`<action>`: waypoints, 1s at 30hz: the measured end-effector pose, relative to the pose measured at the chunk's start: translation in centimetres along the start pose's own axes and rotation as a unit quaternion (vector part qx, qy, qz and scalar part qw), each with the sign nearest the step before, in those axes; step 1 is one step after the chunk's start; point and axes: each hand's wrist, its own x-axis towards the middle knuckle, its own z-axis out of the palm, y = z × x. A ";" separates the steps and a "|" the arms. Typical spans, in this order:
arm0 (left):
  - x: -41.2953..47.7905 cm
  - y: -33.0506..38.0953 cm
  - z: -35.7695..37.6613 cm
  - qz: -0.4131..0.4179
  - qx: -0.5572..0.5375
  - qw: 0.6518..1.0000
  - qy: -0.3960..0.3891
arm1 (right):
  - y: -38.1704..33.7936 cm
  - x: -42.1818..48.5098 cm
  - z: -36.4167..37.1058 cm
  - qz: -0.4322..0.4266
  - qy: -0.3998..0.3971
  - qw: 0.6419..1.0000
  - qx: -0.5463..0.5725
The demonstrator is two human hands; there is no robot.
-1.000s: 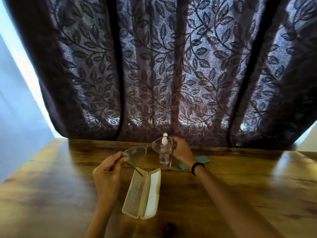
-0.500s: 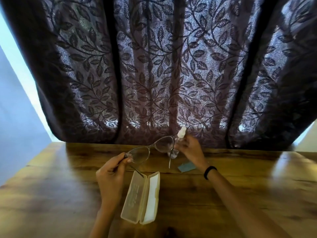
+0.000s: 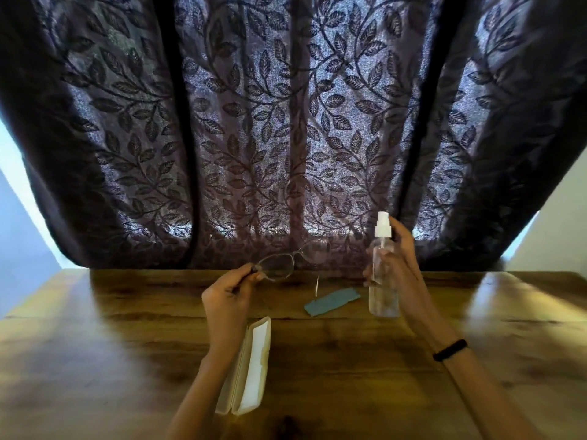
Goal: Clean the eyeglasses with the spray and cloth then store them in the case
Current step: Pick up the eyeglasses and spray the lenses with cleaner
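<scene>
Head view, sole view. Left hand (image 3: 227, 292) pinched on one temple of the eyeglasses (image 3: 293, 260), frame held up above the table (image 3: 95, 344), lenses facing roughly across toward the bottle, other temple hanging free below. Right hand (image 3: 397, 265) wrapped around the clear spray bottle (image 3: 382, 274), lifted clear of the table, white nozzle (image 3: 382, 225) upright, one finger raised beside the pump head; whether it presses the pump cannot be told. Bottle and glasses near each other, not touching. Blue cloth (image 3: 332, 301) flat on the table between the two hands, untouched. Case (image 3: 246, 369) open on the table just beside the left forearm, lid laid back, nothing seen inside. Dark leaf-pattern curtain (image 3: 286, 122) behind, backlit, making the thin frame hard to read.

Assessment: spraying step in hand, nothing wiped or stored yet; roughly the first third of the task. Next move judged to call for turning the nozzle toward a lens, closing the gap, and pressing the pump while holding the frame steady by the temple. Risk noted: single-temple hold leaves the frame free to swing under the spray.
</scene>
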 end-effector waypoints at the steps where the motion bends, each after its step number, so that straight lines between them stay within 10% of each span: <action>1: 0.0 0.1 0.4 0.001 0.005 1.000 -0.005 | -0.4 -0.6 0.2 -0.010 -0.011 1.000 -0.003; 17: -0.9 0.9 2.9 -0.006 0.028 0.999 -0.035 | -0.2 -4.9 3.7 -0.146 -0.081 0.926 -0.339; 30: -1.2 1.0 2.5 0.008 0.036 0.999 -0.039 | -0.1 -4.3 3.9 -0.170 -0.049 0.923 -0.341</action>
